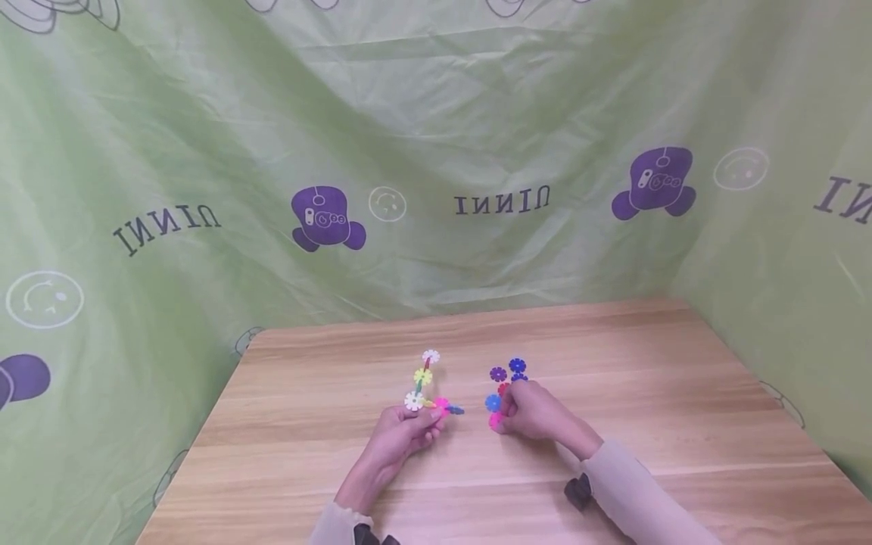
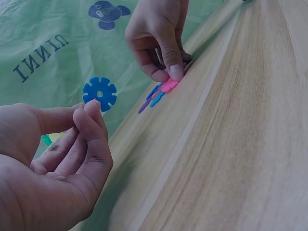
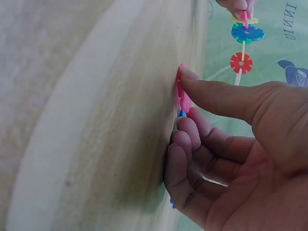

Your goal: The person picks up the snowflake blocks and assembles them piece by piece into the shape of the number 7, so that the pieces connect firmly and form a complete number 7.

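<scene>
My left hand (image 1: 402, 440) pinches a chain of interlocked flower-shaped plastic discs near its pink disc (image 1: 441, 405). White discs (image 1: 413, 401) and a yellow disc (image 1: 422, 376) show along the chain. In the left wrist view, a blue notched disc (image 2: 89, 90) stands up beyond my left fingertips. A red disc (image 3: 241, 63) of the same chain shows in the right wrist view. Down at the tabletop, my right hand (image 1: 541, 412) pinches a loose pink disc (image 1: 496, 421) between thumb and finger. Light blue (image 1: 493, 403), purple (image 1: 498, 374) and dark blue discs (image 1: 518, 365) lie around it; the hand partly covers others.
The wooden table (image 1: 647, 363) spreads around both hands. A green printed curtain (image 1: 422, 136) hangs behind it and along its sides. Both wrists carry dark straps, with a black piece (image 1: 577, 492) below the right sleeve.
</scene>
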Available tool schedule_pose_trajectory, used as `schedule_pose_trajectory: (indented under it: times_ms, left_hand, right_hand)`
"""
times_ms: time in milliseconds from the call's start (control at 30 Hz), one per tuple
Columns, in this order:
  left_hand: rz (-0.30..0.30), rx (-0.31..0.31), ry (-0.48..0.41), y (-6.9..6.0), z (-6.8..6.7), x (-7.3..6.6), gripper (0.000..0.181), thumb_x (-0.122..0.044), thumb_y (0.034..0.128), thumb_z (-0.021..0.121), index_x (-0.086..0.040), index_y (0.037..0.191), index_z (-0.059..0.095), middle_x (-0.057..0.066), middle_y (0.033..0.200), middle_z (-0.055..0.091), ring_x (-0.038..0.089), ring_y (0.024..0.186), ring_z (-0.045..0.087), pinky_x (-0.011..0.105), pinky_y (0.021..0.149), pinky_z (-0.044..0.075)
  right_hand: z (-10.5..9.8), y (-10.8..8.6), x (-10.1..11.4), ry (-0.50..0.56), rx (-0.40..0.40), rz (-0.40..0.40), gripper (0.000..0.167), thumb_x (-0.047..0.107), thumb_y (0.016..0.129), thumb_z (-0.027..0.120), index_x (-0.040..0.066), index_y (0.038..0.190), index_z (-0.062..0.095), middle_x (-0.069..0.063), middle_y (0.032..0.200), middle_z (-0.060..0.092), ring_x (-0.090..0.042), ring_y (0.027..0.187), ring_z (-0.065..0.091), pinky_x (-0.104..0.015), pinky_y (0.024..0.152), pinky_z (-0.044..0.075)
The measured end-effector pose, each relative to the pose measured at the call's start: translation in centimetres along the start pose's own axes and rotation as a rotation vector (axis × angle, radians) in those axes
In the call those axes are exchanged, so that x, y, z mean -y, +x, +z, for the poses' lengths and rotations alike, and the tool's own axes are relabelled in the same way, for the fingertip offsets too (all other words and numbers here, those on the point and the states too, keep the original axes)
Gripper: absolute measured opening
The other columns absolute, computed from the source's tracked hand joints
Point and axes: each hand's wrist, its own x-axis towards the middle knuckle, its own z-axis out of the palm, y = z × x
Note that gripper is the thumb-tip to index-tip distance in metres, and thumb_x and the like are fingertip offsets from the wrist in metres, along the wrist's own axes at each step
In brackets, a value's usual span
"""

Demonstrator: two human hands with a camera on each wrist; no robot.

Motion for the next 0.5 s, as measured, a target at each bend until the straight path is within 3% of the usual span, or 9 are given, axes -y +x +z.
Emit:
schedule_pose_trajectory:
  times_ms: [200, 500]
  left_hand:
    - [0.004, 0.002, 0.009, -0.01, -0.09, -0.23, 0.033, -0.014, 0.0979, 0.072, 0.009, 0.123, 0.068, 0.006, 0.096, 0.079, 0.006, 0.082, 0.07, 0.015, 0.073, 0.06]
    - [0.018, 0.021, -0.007, 0.1, -0.12, 0.17, 0.036, -0.013, 0.0977, 0.072, 0.01, 0.125, 0.067, 0.007, 0.099, 0.079, 0.006, 0.084, 0.071, 0.016, 0.076, 0.06]
  right_hand:
    - [0.06, -0.02, 0.36, -0.001, -0.02, -0.033, 0.022, 0.006, 0.08, 0.088, 0.008, 0.088, 0.068, -0.003, 0.078, 0.064, -0.018, 0.073, 0.059, -0.03, 0.067, 0.053]
    - [0.58, -0.09, 0.45, -0.007, -0.068, -0.167, 0.019, 0.002, 0.082, 0.086, 0.013, 0.086, 0.07, 0.004, 0.078, 0.066, -0.013, 0.073, 0.058, -0.025, 0.066, 0.052]
